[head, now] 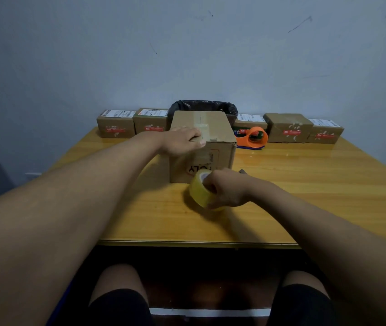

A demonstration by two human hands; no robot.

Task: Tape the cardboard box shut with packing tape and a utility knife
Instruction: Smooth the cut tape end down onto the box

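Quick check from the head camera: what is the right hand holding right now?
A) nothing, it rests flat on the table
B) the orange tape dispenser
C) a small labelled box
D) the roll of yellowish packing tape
D: the right hand grips the packing tape roll on the table in front of the cardboard box, while the orange tape dispenser sits untouched behind.

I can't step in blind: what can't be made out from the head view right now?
- Knife: only a dark tip shows; the right hand hides the rest.
- Tape roll: loose end hidden by that grip.
- Box seam: near end under the left hand.
- Small box labels: too small.
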